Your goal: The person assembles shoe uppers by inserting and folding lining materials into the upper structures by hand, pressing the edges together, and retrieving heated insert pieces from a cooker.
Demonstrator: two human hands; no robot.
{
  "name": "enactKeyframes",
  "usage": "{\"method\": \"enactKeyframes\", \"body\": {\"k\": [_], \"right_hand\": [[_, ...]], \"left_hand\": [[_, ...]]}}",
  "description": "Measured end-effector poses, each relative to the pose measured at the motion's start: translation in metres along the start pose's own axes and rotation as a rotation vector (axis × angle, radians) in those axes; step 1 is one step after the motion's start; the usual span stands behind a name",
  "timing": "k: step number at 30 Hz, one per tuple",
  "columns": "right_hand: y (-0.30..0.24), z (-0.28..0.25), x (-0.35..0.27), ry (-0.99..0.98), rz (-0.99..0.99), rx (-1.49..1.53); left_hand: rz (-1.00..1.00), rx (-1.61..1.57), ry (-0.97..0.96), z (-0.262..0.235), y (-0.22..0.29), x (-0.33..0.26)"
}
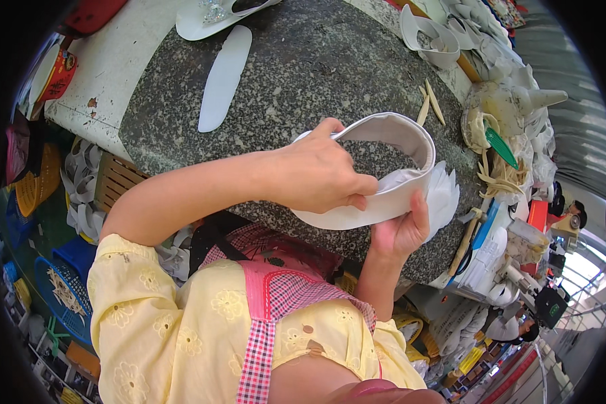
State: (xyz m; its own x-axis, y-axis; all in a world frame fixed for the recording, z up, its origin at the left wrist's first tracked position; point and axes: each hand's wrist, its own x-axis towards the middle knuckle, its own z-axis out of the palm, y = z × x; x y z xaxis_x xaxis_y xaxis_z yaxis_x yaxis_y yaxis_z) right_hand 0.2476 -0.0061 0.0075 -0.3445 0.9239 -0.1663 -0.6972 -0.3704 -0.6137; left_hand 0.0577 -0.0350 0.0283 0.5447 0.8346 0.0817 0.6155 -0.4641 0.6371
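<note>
A white, looped shoe upper [421, 138] with a pale grey lining is held up over the speckled dark stone slab [296, 60]. My left hand [323, 168] reaches across from the left, fingers curled over the upper's near side and partly inside the loop. From below, my right hand [402, 227] grips its right end, thumb upright against the outside; its other fingers are mostly hidden. Beside that hand is a white, ragged-edged bundle [444, 198], partly behind the upper. Further off, a long white insole-shaped piece [225, 77] lies flat on the slab.
Another white upper with a sparkling ornament [213, 12] lies at the far edge. Two pale sticks [435, 102], a glue-crusted container [505, 111] and a green-handled tool [501, 148] are to the right. White pieces [431, 40] are heaped behind. A blue basket [64, 296] stands lower left.
</note>
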Motion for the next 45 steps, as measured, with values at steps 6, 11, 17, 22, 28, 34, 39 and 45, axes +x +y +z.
{"method": "enactKeyframes", "body": {"k": [6, 11, 17, 22, 28, 34, 39, 45], "right_hand": [[-0.004, 0.021, 0.002, -0.008, -0.037, -0.075], [0.005, 0.04, 0.0, 0.038, -0.067, -0.148], [-0.001, 0.029, -0.004, 0.074, -0.05, -0.162], [0.0, 0.021, -0.004, 0.053, -0.019, -0.095], [0.008, 0.02, -0.006, 0.028, 0.045, -0.016], [0.001, 0.019, -0.007, -0.023, 0.041, -0.112], [0.006, 0.019, -0.008, -0.034, 0.038, -0.121], [0.011, 0.019, -0.007, -0.009, 0.051, -0.105]], "left_hand": [[0.07, 0.135, 0.423, -0.01, -0.004, -0.001], [-0.376, -0.78, 0.168, -0.024, 0.01, 0.026], [-0.385, -1.073, 0.08, -0.017, 0.004, 0.033], [-0.36, -1.192, 0.298, 0.003, 0.006, 0.044], [-0.33, -0.933, 0.728, 0.017, 0.016, 0.051], [-0.223, -0.753, 0.709, 0.022, 0.017, 0.051], [-0.237, -0.913, 0.699, 0.022, 0.017, 0.044], [-0.291, -0.893, 0.644, 0.019, 0.016, 0.047]]}}
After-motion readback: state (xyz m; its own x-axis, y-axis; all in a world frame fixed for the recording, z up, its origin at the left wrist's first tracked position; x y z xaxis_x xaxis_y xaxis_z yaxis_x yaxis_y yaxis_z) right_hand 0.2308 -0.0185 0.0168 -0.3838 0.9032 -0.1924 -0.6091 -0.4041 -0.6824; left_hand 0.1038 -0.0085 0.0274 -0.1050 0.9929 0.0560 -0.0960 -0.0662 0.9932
